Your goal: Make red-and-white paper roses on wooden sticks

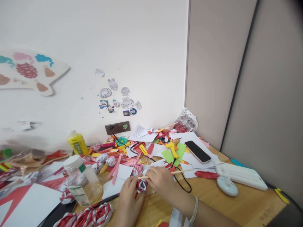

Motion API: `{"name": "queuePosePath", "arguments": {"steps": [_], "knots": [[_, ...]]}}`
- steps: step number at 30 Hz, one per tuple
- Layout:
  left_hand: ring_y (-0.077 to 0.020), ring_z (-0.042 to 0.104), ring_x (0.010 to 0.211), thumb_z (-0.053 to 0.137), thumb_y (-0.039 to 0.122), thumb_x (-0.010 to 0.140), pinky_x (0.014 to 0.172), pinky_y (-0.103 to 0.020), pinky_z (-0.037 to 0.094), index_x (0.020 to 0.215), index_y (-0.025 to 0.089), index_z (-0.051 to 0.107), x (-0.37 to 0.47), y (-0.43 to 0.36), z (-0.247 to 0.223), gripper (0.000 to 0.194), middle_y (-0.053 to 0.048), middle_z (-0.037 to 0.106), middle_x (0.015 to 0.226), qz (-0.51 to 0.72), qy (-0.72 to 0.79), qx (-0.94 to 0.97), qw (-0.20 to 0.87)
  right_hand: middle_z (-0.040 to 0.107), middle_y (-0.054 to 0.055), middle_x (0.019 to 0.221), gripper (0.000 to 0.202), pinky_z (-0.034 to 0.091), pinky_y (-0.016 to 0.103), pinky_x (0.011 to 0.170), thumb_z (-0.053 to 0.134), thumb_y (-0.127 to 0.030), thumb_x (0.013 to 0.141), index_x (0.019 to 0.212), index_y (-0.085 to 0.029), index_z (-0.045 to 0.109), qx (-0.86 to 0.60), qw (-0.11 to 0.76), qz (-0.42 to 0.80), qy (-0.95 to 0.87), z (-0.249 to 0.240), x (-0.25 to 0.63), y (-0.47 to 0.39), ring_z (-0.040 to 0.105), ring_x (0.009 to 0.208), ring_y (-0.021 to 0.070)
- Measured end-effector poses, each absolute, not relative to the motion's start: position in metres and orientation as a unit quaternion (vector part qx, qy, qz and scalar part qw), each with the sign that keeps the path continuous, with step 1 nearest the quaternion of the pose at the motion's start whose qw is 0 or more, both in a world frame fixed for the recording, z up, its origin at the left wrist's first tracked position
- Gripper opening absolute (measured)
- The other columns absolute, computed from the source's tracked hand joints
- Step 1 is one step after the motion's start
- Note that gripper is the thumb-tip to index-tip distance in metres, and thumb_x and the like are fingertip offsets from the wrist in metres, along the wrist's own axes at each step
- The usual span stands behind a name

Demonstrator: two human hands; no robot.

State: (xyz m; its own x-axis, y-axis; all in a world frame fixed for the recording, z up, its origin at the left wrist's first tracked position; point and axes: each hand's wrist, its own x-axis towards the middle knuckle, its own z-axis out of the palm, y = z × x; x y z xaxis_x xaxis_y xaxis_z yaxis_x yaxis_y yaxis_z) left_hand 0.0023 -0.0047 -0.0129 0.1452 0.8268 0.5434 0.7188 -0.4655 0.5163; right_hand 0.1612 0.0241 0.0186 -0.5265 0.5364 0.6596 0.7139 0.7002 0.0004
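Note:
My left hand (129, 197) is closed around a small red, white and dark rolled paper rosette (141, 186), low in the middle of the view. My right hand (161, 183) meets it from the right, fingers pinching a thin pale wooden stick (184, 171). One end of the stick lies over the top of the rosette, close to my left fingertips; the other points right above the desk. Just behind the hands sits another pink-and-white paper rosette (138, 168). Part of the held rosette is hidden by my fingers.
A clear plastic jar (81, 179) and a yellow bottle (77, 143) stand to the left. Twisted red-and-white paper (86, 217) lies in front. Behind are paper strips and a yellow glue gun (174, 149). A phone (198, 151) and a white lamp (241, 175) lie to the right.

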Motion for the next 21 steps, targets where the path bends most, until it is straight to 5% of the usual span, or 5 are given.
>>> {"name": "queuePosePath", "arguments": {"steps": [21], "knots": [[-0.025, 0.057, 0.097, 0.055, 0.016, 0.073, 0.083, -0.042, 0.048, 0.103, 0.019, 0.057, 0.001, -0.003, -0.015, 0.031, -0.01, 0.061, 0.101, 0.414, 0.514, 0.749, 0.051, 0.053, 0.0, 0.07, 0.014, 0.026, 0.028, 0.048, 0.051, -0.008, 0.084, 0.076, -0.019, 0.046, -0.369, 0.305, -0.211, -0.852, 0.004, 0.155, 0.025, 0.048, 0.058, 0.0165]]}}
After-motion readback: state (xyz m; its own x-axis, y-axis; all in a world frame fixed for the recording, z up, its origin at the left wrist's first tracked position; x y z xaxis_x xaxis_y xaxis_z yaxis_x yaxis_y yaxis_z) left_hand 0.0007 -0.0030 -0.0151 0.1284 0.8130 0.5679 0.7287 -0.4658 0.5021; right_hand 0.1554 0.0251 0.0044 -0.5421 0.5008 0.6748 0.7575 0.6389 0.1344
